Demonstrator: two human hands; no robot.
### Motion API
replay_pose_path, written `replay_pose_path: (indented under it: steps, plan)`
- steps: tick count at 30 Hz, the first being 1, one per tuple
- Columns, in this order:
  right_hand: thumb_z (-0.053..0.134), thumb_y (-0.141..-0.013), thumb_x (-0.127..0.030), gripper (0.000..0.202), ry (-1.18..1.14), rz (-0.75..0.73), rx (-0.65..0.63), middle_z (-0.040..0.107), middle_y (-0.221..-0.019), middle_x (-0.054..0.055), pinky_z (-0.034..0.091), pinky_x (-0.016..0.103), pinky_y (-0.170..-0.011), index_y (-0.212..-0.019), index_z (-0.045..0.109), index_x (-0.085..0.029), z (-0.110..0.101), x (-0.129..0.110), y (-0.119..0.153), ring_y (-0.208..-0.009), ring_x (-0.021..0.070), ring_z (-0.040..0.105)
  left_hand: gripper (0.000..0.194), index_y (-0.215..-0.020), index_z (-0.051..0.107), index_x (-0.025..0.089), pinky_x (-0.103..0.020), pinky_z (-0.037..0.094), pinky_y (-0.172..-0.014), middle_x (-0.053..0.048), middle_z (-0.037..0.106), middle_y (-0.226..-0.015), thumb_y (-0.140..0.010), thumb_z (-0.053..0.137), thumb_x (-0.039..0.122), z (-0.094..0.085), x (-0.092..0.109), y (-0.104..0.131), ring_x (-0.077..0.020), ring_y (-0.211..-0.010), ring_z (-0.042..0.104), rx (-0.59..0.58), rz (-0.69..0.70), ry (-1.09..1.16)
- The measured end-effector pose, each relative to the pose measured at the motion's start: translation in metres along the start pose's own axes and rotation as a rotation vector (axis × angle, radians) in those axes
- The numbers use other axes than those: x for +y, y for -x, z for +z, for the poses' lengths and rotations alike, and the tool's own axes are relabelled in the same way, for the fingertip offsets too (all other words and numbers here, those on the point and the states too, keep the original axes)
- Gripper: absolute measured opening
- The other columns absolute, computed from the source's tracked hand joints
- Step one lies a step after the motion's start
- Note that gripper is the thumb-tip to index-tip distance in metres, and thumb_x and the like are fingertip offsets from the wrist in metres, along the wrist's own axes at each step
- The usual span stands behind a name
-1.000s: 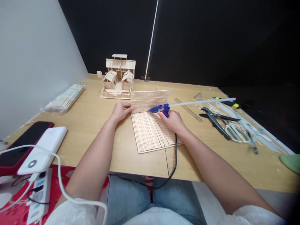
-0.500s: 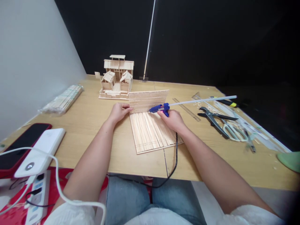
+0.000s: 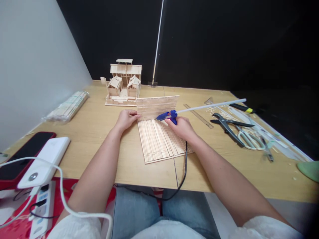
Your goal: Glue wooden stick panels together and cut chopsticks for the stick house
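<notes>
A flat panel of thin wooden sticks (image 3: 157, 142) lies on the table. Along its far edge stands a second stick panel (image 3: 157, 104), upright and leaning slightly back. My left hand (image 3: 127, 119) pinches the left edge of the upright panel near its lower corner. In my right hand (image 3: 183, 127) is a blue hot glue gun (image 3: 168, 116), its nozzle pointing left at the seam between the two panels. A long translucent glue stick (image 3: 211, 105) sticks out of its back, and a black cord (image 3: 186, 162) hangs below.
Behind stands a stick-built model house (image 3: 124, 83). Wrapped sticks (image 3: 68, 106), a phone (image 3: 22, 156) and a white power bank (image 3: 45, 162) are at left. At right lie a ruler (image 3: 198, 116), pliers (image 3: 228, 129), scissors (image 3: 249, 139) and a cutter (image 3: 240, 107).
My right hand has shifted the glue gun slightly left along the seam, the glue stick moving with it. My left hand stays on the upright panel's edge.
</notes>
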State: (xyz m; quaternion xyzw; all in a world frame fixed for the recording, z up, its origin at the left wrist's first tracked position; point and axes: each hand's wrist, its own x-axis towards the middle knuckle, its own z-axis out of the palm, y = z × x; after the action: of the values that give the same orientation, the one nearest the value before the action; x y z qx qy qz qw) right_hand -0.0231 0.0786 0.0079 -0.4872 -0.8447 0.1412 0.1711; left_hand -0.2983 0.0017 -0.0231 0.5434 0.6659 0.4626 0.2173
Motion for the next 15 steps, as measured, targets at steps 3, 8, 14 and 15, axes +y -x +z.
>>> replay_pose_path:
  steps: [3,8,14,15]
  plan:
    - [0.049,-0.089,-0.055,0.047,0.032,0.012,0.035,0.075,-0.083,0.014,0.046,0.031,-0.067,-0.084,0.074,-0.015,0.0,-0.003,0.002,-0.086,0.0305,0.07,0.028,-0.081,0.076,0.015,-0.031,0.051,-0.073,-0.007,0.076,-0.086,-0.072,0.071,0.041,0.0,0.001,0.0,-0.0221,-0.078,0.067,0.007,0.01,-0.007]
    - [0.051,-0.09,-0.052,0.044,-0.059,-0.082,0.062,0.076,-0.089,0.013,0.048,0.031,-0.074,-0.095,0.075,-0.016,0.006,-0.022,0.008,-0.09,0.0284,0.07,0.029,-0.074,0.074,0.015,-0.03,0.049,-0.072,-0.006,0.075,-0.078,-0.071,0.072,0.044,0.0,-0.001,-0.001,-0.0216,-0.076,0.066,0.007,0.047,-0.023]
    - [0.051,-0.091,-0.051,0.042,-0.011,-0.156,0.041,0.076,-0.094,0.013,0.049,0.033,-0.076,-0.099,0.074,-0.017,0.019,-0.039,0.007,-0.091,0.0289,0.07,0.029,-0.079,0.075,0.016,-0.03,0.049,-0.074,-0.005,0.076,-0.082,-0.072,0.069,0.044,0.001,-0.001,0.0,-0.0223,-0.078,0.066,-0.002,0.052,-0.012]
    - [0.05,-0.092,-0.052,0.043,-0.001,-0.152,0.041,0.076,-0.094,0.013,0.049,0.033,-0.076,-0.099,0.074,-0.017,0.02,-0.039,0.006,-0.091,0.029,0.07,0.03,-0.08,0.076,0.016,-0.03,0.049,-0.074,-0.005,0.076,-0.084,-0.072,0.069,0.044,0.001,0.0,0.0,-0.0226,-0.08,0.066,-0.006,0.051,-0.009]
